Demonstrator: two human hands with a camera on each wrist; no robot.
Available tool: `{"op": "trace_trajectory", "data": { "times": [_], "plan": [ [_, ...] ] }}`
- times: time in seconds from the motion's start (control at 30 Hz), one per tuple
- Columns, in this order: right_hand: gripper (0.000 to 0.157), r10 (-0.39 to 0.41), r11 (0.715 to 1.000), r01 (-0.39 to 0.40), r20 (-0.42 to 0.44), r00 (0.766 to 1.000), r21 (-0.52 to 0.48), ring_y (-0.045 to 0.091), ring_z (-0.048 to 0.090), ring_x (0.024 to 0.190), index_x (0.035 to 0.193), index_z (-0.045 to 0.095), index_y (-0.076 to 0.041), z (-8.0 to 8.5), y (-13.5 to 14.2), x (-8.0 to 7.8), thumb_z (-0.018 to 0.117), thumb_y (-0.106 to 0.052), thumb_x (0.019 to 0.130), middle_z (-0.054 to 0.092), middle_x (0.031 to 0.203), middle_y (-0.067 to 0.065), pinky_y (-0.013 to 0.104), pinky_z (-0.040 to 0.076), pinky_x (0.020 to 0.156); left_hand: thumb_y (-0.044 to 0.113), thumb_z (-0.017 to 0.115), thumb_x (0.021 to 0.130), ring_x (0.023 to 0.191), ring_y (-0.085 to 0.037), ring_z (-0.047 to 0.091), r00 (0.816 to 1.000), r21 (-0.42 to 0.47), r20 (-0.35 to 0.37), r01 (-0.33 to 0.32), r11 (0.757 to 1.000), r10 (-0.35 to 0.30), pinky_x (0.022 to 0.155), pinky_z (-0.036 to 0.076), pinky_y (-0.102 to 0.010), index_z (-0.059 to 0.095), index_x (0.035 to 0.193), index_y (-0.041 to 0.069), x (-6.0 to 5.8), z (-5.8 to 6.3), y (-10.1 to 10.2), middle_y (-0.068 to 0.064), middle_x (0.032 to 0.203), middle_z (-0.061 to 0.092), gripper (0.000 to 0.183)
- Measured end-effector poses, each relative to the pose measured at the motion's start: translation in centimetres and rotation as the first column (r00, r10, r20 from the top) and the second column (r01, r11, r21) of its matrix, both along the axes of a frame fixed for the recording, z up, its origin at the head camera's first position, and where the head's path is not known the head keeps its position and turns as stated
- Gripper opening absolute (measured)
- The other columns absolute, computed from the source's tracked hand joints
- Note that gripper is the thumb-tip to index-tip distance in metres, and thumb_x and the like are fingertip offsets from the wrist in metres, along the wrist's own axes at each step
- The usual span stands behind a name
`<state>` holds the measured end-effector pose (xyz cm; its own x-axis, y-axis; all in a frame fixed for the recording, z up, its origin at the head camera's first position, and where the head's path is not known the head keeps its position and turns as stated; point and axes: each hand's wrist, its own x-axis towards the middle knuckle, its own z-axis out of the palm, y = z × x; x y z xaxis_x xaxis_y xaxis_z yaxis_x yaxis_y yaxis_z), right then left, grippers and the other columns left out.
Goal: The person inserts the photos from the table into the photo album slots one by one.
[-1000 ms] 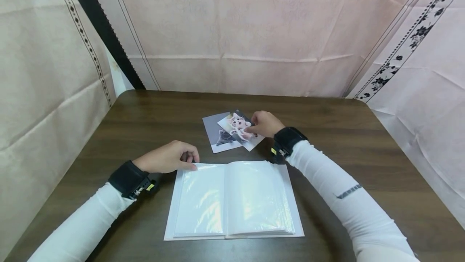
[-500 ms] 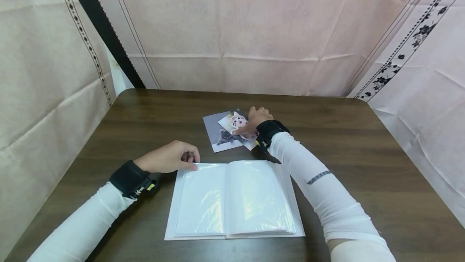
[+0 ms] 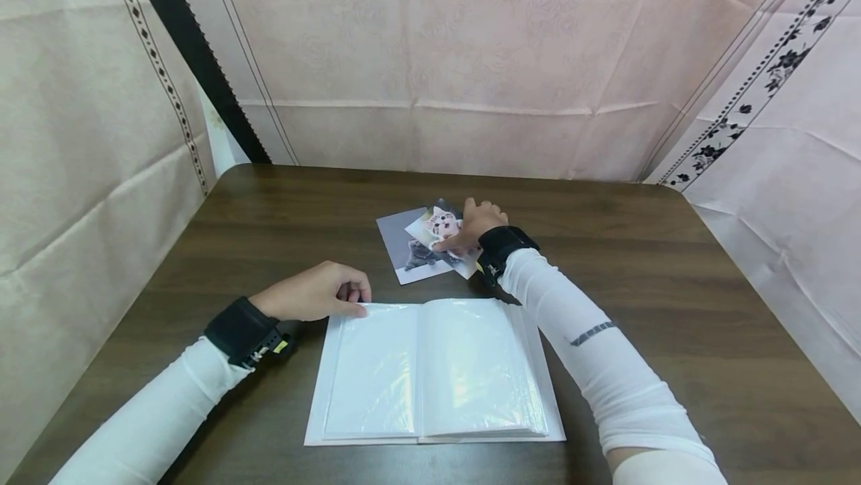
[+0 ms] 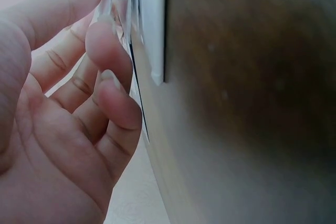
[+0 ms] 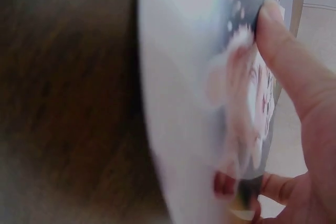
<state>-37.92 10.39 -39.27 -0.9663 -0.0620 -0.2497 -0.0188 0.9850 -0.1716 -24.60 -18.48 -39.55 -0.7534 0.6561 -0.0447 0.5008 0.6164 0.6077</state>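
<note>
A white photo album (image 3: pixel 377 380) lies spread on the table, its clear plastic pockets shining. At its top left corner, my left hand (image 3: pixel 312 293) pinches the edge of a clear page pocket (image 4: pixel 121 1) between thumb and fingers; the other fingers curl loosely. Beyond the album, a photo of a pinkish kitten-like figure (image 3: pixel 441 223) overlaps a greyish photo (image 3: pixel 395 233). My right hand (image 3: pixel 476 223) grips the kitten photo, thumb on its near edge and fingers at the opposite edge, as the right wrist view shows. The hand hides that photo's right part.
The brown wooden table (image 3: pixel 269 246) reaches back to a pale cloth curtain (image 3: pixel 498 59). More pale cloth hangs at both sides. Black wrist straps (image 3: pixel 240 330) with small cameras sit on both wrists, over white sleeves.
My right hand has moved left over the kitten photo since a second ago, its thumb reaching farther across; over the last half second it barely moves. The left hand and album hold still.
</note>
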Motion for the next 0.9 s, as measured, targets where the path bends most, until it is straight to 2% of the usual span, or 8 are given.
{"op": "trace_trajectory", "data": {
  "times": [0.1, 0.17, 0.27, 0.37, 0.5, 0.67, 0.9],
  "plan": [
    [0.115, 0.027, 0.999, -0.027, -0.035, 0.999, -0.019, 0.033, 0.044, 0.112, 0.141, 0.037, -0.008, 0.0, 0.1, 0.2, 0.073, -0.075, 0.055, 0.049, 0.131, 0.018, 0.046, 0.038, 0.093, 0.027, 0.072, 0.084, 0.075, -0.015, 0.055, 1.0, 0.006, 0.0, 0.003, 1.0, -0.003, 0.063, 0.049, -0.026, 0.066, 0.093, 0.024, 0.0, 0.0, 0.0, 0.004, 0.076, 0.056, 0.011],
    [0.105, 0.027, 0.998, -0.03, -0.05, 0.998, -0.049, 0.032, 0.047, 0.107, 0.137, 0.041, -0.008, 0.1, 0.2, 0.3, 0.074, -0.07, 0.06, 0.053, 0.126, 0.015, 0.044, 0.039, 0.09, 0.027, 0.072, 0.084, 0.075, -0.015, 0.055, 1.0, 0.01, 0.001, 0.006, 1.0, -0.006, 0.064, 0.049, -0.027, 0.067, 0.093, 0.024, 0.0, 0.0, -0.1, 0.005, 0.077, 0.056, 0.011],
    [0.079, 0.019, 0.989, -0.028, -0.064, 0.998, -0.145, 0.029, 0.052, 0.099, 0.13, 0.048, -0.009, 0.4, 0.4, 0.5, 0.075, -0.056, 0.072, 0.059, 0.115, 0.011, 0.041, 0.041, 0.085, 0.026, 0.071, 0.085, 0.077, -0.015, 0.055, 1.0, 0.015, 0.001, 0.014, 1.0, -0.014, 0.065, 0.049, -0.027, 0.067, 0.094, 0.025, 0.1, 0.0, -0.1, 0.005, 0.079, 0.057, 0.011],
    [0.052, 0.013, 0.967, -0.035, -0.087, 0.996, -0.254, 0.027, 0.057, 0.091, 0.12, 0.055, -0.008, 0.7, 0.7, 0.7, 0.073, -0.038, 0.082, 0.062, 0.105, 0.01, 0.038, 0.047, 0.08, 0.026, 0.071, 0.085, 0.077, -0.015, 0.055, 1.0, 0.018, -0.004, 0.023, 1.0, -0.023, 0.065, 0.049, -0.027, 0.067, 0.095, 0.026, 0.0, 0.0, -0.2, 0.005, 0.08, 0.058, 0.011],
    [0.031, 0.049, 0.949, -0.093, -0.149, 0.988, -0.302, 0.026, 0.058, 0.086, 0.113, 0.063, -0.006, 0.9, 1.3, 0.5, 0.065, -0.027, 0.09, 0.064, 0.098, 0.011, 0.036, 0.049, 0.077, 0.025, 0.07, 0.086, 0.078, -0.014, 0.056, 0.999, 0.03, -0.017, 0.042, 0.999, -0.042, 0.067, 0.05, -0.027, 0.069, 0.099, 0.026, -0.1, 0.1, -0.3, 0.006, 0.083, 0.059, 0.013],
    [0.022, 0.115, 0.931, -0.171, -0.185, 0.976, -0.321, 0.026, 0.055, 0.084, 0.107, 0.065, -0.004, 1.4, 2.1, 0.1, 0.055, -0.021, 0.097, 0.06, 0.091, 0.011, 0.034, 0.044, 0.073, 0.025, 0.071, 0.086, 0.08, -0.014, 0.057, 0.998, 0.043, -0.011, 0.055, 0.998, -0.054, 0.068, 0.051, -0.028, 0.072, 0.107, 0.026, -0.1, 0.3, -0.5, 0.008, 0.091, 0.063, 0.022],
    [0.025, 0.132, 0.886, -0.192, -0.167, 0.977, -0.423, 0.026, 0.052, 0.085, 0.103, 0.063, -0.001, 3.9, 2.9, 1.2, 0.05, -0.022, 0.099, 0.054, 0.091, 0.013, 0.031, 0.04, 0.07, 0.027, 0.07, 0.086, 0.085, -0.013, 0.057, 0.998, 0.067, 0.003, 0.061, 0.996, -0.061, 0.069, 0.051, -0.029, 0.072, 0.111, 0.027, -0.2, 0.2, -0.7, 0.011, 0.102, 0.067, 0.026]
  ]
}}
